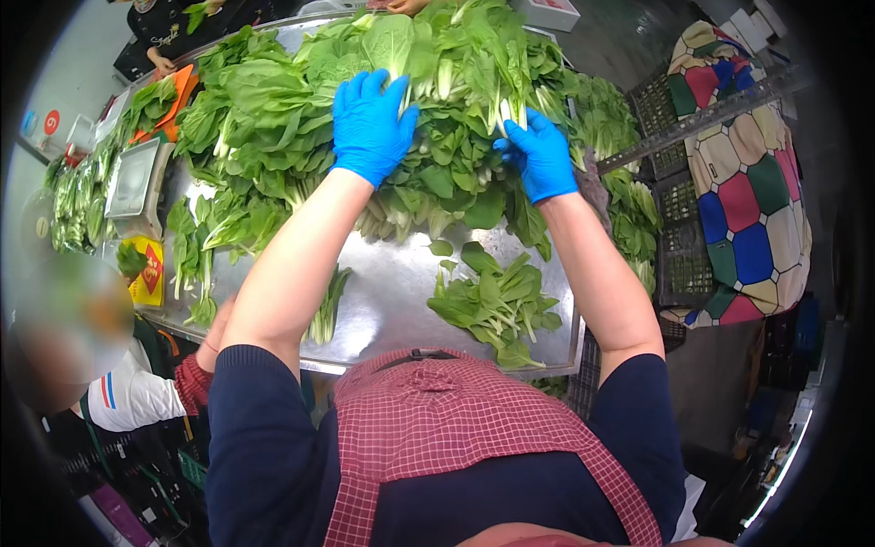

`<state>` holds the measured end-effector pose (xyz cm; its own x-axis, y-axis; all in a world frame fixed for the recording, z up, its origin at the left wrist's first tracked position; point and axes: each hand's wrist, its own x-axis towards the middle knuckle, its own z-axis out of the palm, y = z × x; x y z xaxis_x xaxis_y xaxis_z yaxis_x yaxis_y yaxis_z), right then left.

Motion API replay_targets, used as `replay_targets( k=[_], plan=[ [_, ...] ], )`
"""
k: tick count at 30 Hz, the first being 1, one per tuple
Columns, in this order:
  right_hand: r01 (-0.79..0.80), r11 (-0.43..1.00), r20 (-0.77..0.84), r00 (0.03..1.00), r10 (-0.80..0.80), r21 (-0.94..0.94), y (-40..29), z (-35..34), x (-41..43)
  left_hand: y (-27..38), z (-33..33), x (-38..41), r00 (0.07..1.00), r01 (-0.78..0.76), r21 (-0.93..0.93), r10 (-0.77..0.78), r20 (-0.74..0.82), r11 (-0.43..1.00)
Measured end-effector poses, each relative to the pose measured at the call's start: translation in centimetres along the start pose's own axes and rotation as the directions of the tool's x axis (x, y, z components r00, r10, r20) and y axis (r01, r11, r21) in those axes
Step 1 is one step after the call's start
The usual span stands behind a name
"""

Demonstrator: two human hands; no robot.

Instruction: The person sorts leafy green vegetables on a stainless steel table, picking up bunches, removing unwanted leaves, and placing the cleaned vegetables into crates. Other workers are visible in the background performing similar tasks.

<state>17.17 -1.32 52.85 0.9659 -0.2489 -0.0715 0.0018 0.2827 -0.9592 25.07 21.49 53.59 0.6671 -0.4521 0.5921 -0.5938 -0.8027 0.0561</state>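
Observation:
A large heap of leafy greens with pale stems (273,116) covers the far part of a metal table (383,287). My left hand (374,126), in a blue glove, lies on the heap with its fingers spread; whether it grips a stalk is hidden. My right hand (536,154), gloved alike, pinches the white stems of a bunch of greens (509,68) between thumb and fingers, its leaves pointing away from me. Nearer to me lie a loose pile of greens (502,301) at the right and a small bunch (331,304) beside my left forearm.
A scale (131,179) and a yellow packet (147,270) stand at the table's left. One person (137,390) is close on the left, another (174,31) across the table. Plastic crates (683,232), a patterned cloth (745,198) and a metal bar (704,116) are on the right.

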Motion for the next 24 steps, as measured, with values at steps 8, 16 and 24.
replay_targets(
  k=[8, 16, 24],
  plan=[
    [0.04, 0.988, 0.044, 0.998, -0.047, 0.146, -0.7, 0.1, -3.2, 2.2, -2.8, -0.8, 0.991, -0.112, 0.012, 0.111, 0.07, 0.994],
    [0.01, 0.999, 0.109, 0.994, -0.014, 0.04, 2.1, 3.1, -10.0, 7.4, -5.5, -7.1, 0.836, 0.547, -0.808, -0.2, 0.511, 0.221],
    [-0.128, 0.991, -0.023, 0.992, 0.127, -0.049, 7.6, 0.2, -16.3, 6.7, -6.8, -20.0, 0.604, 0.797, -0.588, -0.143, 0.784, 0.139]
  ],
)
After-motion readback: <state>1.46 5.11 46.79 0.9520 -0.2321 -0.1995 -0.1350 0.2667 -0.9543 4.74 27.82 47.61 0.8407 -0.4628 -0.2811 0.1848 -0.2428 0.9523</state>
